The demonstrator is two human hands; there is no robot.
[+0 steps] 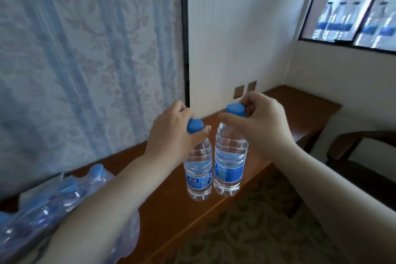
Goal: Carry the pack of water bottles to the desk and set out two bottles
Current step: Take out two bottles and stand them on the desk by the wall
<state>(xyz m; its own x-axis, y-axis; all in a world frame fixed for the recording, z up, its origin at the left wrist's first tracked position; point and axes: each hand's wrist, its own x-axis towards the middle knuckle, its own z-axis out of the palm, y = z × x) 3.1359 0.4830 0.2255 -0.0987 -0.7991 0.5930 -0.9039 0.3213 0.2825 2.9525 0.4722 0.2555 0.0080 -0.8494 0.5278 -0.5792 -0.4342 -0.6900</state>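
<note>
Two clear water bottles with blue caps and blue labels hang side by side over the brown wooden desk (pixel 162 210). My left hand (pixel 171 133) grips the left bottle (pixel 198 173) by its neck. My right hand (pixel 263 122) pinches the right bottle (pixel 229 163) around its cap. Whether the bottle bases touch the desk I cannot tell. The shrink-wrapped pack of water bottles (pixel 64 195) lies on the desk at the lower left, partly hidden by my left forearm.
A patterned curtain (pixel 85 60) hangs behind the desk on the left. A mirror (pixel 351 17) at the upper right reflects bottles. A dark wooden armchair (pixel 364 156) stands at the right, and patterned carpet (pixel 246 231) runs along the desk's front edge.
</note>
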